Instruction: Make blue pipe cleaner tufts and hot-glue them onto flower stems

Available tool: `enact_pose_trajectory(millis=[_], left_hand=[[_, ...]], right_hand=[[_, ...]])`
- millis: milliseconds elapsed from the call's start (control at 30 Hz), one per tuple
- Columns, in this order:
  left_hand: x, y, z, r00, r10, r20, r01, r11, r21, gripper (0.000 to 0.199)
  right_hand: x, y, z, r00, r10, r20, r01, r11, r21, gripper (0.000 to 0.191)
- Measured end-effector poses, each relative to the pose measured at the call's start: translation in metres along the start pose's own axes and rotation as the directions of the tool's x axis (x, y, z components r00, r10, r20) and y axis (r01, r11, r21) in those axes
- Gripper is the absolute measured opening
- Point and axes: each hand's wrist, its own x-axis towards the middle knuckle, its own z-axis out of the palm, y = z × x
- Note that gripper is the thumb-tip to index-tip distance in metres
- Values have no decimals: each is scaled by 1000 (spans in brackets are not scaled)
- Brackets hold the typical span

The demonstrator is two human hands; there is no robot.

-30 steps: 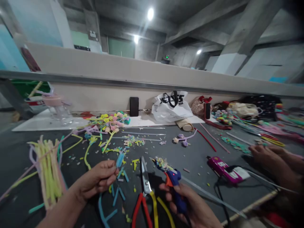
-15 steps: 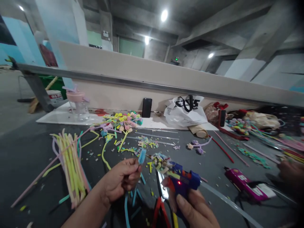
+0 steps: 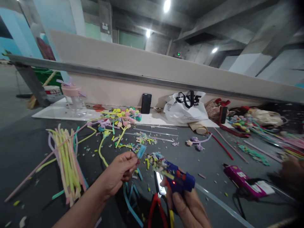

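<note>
We see the left hand (image 3: 122,172) with its fingers pinched narrow on a short blue bundle (image 3: 141,152), soft and fuzzy in texture, which projects up and to the right from the fingertips. The fingers of the right hand (image 3: 187,202) are wrapped around a glue gun (image 3: 178,179) of smooth blue plastic with orange parts and a small red light. Its nozzle end, crusted with multicoloured scraps, points at the blue bundle; we cannot tell whether the two touch. A translucent glue stick (image 3: 220,202) runs from behind the gun, to the right of the right fingers.

Between the two sets of fingers, and lower, we note a metal cutting tool (image 3: 161,183) with red and yellow handles. Below the left fingers lie slender blue stems (image 3: 133,205). Well to their left, we find a sheaf of fuzzy yellow, pink and lilac stems (image 3: 68,164). Beyond the left fingertips are chopped pastel bits (image 3: 144,139), straight clear rods (image 3: 154,132) and a heap of fluffy blossoms (image 3: 123,117), all on the dark, matt surface (image 3: 209,164). Beyond and right of the right fingers we see a lilac sprig (image 3: 198,144); farther right, a glossy magenta device (image 3: 244,180).
</note>
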Motion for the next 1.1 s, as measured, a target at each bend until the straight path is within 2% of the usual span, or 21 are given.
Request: enact_pose_trajectory(millis=[133,333,733,933,1100], left_hand=[[-3,2,5,998,13,-63,-8,997,74,28],[-2,-1,5,996,25,-89,-13,992,128,30],[-2,-3,1,997,31,-71,-21,990,138,27],[0,-6,-3,998,20,-52,-15,995,97,27],[1,-3,-4,999,-25,-30,24,999,-43,25]], right_hand=[[6,11,5,999,-12,-34,11,999,-30,44],[6,17,11,991,-72,-114,53,986,-157,32],[12,14,10,990,-128,-56,113,971,-211,28],[13,12,12,988,-156,-20,150,975,-163,31],[14,13,12,987,-158,-29,153,981,-117,29]])
